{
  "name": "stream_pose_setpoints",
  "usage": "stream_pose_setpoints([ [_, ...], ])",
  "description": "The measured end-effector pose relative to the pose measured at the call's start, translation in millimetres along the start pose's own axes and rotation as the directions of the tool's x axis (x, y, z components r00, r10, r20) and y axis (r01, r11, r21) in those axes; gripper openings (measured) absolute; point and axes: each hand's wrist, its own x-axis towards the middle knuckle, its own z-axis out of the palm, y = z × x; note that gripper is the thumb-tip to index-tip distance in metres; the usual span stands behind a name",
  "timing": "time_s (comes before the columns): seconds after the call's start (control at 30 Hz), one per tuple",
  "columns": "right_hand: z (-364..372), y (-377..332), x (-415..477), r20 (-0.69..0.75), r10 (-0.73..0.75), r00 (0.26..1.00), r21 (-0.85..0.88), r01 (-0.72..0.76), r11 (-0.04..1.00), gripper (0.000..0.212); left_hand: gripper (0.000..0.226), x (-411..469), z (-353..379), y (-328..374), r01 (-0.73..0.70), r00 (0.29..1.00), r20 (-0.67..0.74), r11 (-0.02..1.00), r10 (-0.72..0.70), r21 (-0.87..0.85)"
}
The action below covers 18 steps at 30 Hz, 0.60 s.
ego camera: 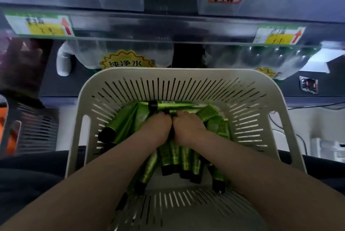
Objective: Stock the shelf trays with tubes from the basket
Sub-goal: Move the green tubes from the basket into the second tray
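Fingers [161, 116] of my left hand [158, 128] and right hand [188, 127] curl side by side round a bunch of tubes [173, 156], knuckles almost touching. Tubes: glossy green, black caps, flat crimped tails, heaped criss-cross in the slotted basket [115, 75]. Risk, as I judge it: slick, loosely overlapped tubes may slip from the bunch on lifting, or caps snag the slots. Shelf trays [119, 1] stand above, well apart.
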Motion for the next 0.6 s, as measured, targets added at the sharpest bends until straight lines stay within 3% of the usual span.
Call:
stream_pose_setpoints([
  [0.3,5.4,-0.6,3.1,-0.016,0.004,1.0,0.031,-0.004,1.0,0.042,0.028,4.4,-12.5,2.9,-0.026,0.998,0.058,0.991,0.019,0.129],
  [0.6,8.9,5.2,5.2,-0.02,-0.021,1.0,0.05,0.022,0.999,0.053,0.044,5.4,-14.9,4.3,-0.061,0.994,0.1,0.981,0.043,0.185],
])
